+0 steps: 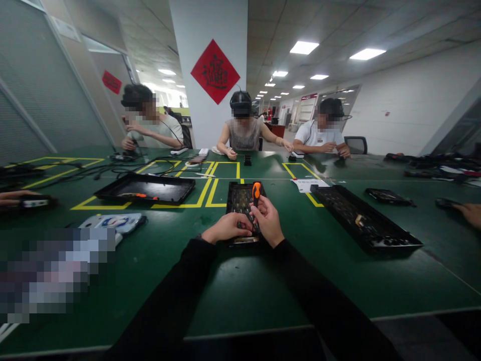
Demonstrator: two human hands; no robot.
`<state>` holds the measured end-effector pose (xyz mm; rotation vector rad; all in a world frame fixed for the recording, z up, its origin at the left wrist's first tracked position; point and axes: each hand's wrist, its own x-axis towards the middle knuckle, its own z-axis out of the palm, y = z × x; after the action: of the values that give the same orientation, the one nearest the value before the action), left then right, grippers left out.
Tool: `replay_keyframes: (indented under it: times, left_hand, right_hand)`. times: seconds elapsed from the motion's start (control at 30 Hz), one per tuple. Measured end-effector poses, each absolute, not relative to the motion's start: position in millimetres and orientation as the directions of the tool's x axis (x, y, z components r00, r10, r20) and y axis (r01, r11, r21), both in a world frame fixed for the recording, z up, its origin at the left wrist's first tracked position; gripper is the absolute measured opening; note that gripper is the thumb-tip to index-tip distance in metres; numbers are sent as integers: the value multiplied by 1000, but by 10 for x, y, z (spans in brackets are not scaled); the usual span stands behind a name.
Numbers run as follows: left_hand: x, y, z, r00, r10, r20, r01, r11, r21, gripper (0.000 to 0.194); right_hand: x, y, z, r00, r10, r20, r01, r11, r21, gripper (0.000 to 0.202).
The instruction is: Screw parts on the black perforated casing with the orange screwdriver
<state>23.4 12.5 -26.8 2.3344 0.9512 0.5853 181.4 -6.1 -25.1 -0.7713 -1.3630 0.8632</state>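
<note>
R hand (267, 220) is closed round the screwdriver (257, 190), orange & blk handle pinched b/w thumb and fingers, held approx. upright w/ handle end up. Its tip is hidden b/w the hands, so can't tell exactly what it touches. L hand (231, 226) is just beside R hand, palm down, fingers bent over the near part of the blk gridded unit (236, 196); can't tell if it grips anything. Unit lies flat under & beyond both hands, on the green table (233, 296).

Beyond & left of L hand: blk shallow tray (169, 188) w/ an orange-handled tool (140, 195) in it. Nearer, left of L hand: printed packet (128, 221). Right of R hand: long blk tray (376, 220) set at an angle, w/ a small gold-coloured piece (358, 219) in it; white paper (306, 185) by its far end. Further right, well apart from R hand: small blk case (390, 196). Yellow tape (239, 170) marks the table beyond the hands.

Co-worker's hand (469, 214) at far right of R hand, on a dark item; another person's hand (13, 197) far left of L hand. 3 people w/ headgear sit opp., across from both hands.
</note>
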Motion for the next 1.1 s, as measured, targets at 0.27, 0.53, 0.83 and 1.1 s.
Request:
replay_keyframes:
  times: [0.27, 0.53, 0.83, 1.1]
  left_hand:
    - [247, 120, -261, 635, 755, 166, 500, -565, 656, 23]
    - [237, 160, -293, 691, 697, 190, 421, -602, 679, 22]
    - [232, 165, -300, 701, 686, 194, 434, -626, 648, 21]
    - [231, 141, -279, 678, 716, 167, 489, -608, 626, 22]
  right_hand:
    - [1812, -69, -250, 23, 868, 496, -74, 496, -865, 42]
    - [1813, -70, -249, 30, 868, 495, -63, 496, -866, 46]
    - [1809, -63, -253, 35, 876, 481, -82, 482, -872, 40]
    - [1818, -93, -222, 21, 879, 477, -93, 476, -874, 35]
